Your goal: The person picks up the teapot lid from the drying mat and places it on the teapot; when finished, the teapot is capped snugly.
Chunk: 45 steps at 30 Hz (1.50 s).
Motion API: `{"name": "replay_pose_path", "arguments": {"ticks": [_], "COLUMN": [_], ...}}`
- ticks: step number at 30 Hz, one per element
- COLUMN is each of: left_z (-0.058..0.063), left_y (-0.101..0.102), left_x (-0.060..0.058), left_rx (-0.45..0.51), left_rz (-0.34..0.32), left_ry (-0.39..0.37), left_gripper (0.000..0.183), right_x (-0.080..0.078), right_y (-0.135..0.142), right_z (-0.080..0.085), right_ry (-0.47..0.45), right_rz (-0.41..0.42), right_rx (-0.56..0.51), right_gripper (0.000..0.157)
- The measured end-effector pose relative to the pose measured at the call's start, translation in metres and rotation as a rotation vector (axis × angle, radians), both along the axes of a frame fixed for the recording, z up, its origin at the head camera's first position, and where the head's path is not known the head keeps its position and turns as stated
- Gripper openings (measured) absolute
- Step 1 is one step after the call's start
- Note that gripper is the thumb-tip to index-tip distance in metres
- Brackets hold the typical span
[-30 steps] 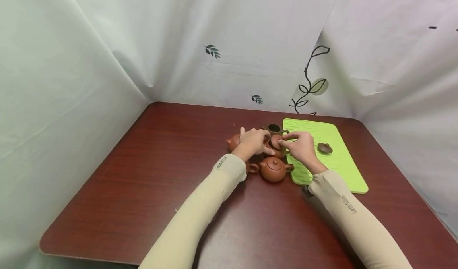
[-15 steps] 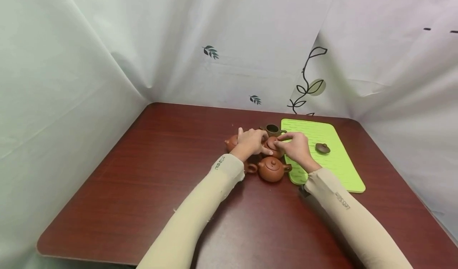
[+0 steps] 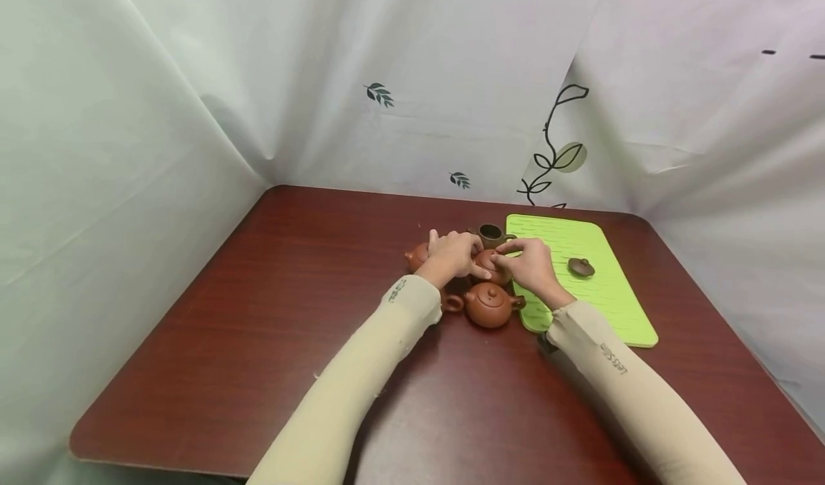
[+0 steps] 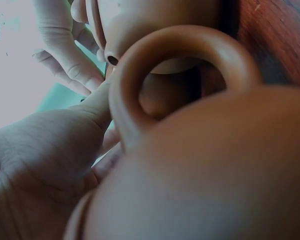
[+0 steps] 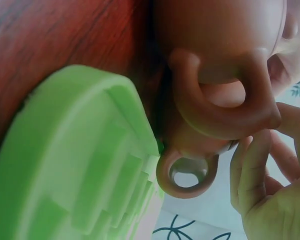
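In the head view my left hand [image 3: 454, 256] holds a reddish-brown clay teapot [image 3: 498, 275] by its left side, thumb in front. My right hand [image 3: 533, 266] pinches the knob area of that teapot's lid [image 3: 485, 257], which sits over the opening. The fingertips partly cover the lid. Directly in front stands another lidded clay teapot [image 3: 488, 307], handle to the right; its looped handle [image 5: 225, 112] looms large in the right wrist view. A further teapot [image 3: 416, 256] is partly hidden behind my left hand. A teapot's rounded body [image 4: 215, 170] fills the near part of the left wrist view.
A dark brown teapot [image 3: 491, 236] stands uncovered at the back of the group. On the green ribbed mat [image 3: 606, 302] to the right lies a dark brown lid [image 3: 581, 267]. Under my left wrist a clay handle [image 3: 453, 303] pokes out. The table [image 3: 258, 313] is dark red.
The lid in my right hand has gone from tilted above the teapot's opening down onto it. My right hand has lowered slightly with it; my left hand keeps its hold.
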<state>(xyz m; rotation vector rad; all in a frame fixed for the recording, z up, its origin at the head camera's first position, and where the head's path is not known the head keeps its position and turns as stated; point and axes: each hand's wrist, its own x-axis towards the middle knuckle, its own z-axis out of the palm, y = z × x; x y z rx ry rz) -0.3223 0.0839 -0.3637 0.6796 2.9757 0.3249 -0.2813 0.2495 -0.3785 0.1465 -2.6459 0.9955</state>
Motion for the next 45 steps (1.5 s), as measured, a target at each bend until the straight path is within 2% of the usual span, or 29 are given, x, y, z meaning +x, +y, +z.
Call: {"name": "replay_pose_path", "arguments": {"ticks": [6, 14, 21, 26, 34, 38, 45], "left_z": [0.002, 0.007, 0.011, 0.014, 0.028, 0.032, 0.033], "left_y": [0.003, 0.009, 0.003, -0.003, -0.005, -0.005, -0.004], "left_x": [0.000, -0.003, -0.011, -0.016, -0.025, -0.030, -0.037], "left_rx": [-0.020, -0.094, -0.016, 0.035, 0.128, 0.150, 0.143], "left_rz": [-0.023, -0.060, -0.082, -0.079, -0.074, -0.055, -0.022], "left_ry": [-0.007, 0.012, -0.025, -0.014, -0.021, -0.047, -0.064], "left_gripper": [0.062, 0.060, 0.066, 0.067, 0.057, 0.053, 0.056], "right_x": [-0.001, 0.003, 0.007, 0.009, 0.017, 0.019, 0.019], "right_y": [0.003, 0.012, 0.026, 0.035, 0.051, 0.060, 0.077], "right_z": [0.000, 0.003, 0.006, 0.005, 0.016, 0.021, 0.023], "right_ry": [-0.017, -0.098, -0.096, -0.094, -0.085, -0.079, -0.051], "right_rz": [-0.002, 0.031, 0.030, 0.020, -0.032, -0.057, -0.083], "right_rx": [-0.013, -0.062, -0.086, -0.093, -0.062, -0.060, -0.040], "right_gripper": [0.019, 0.020, 0.025, 0.025, 0.025, 0.026, 0.025]}}
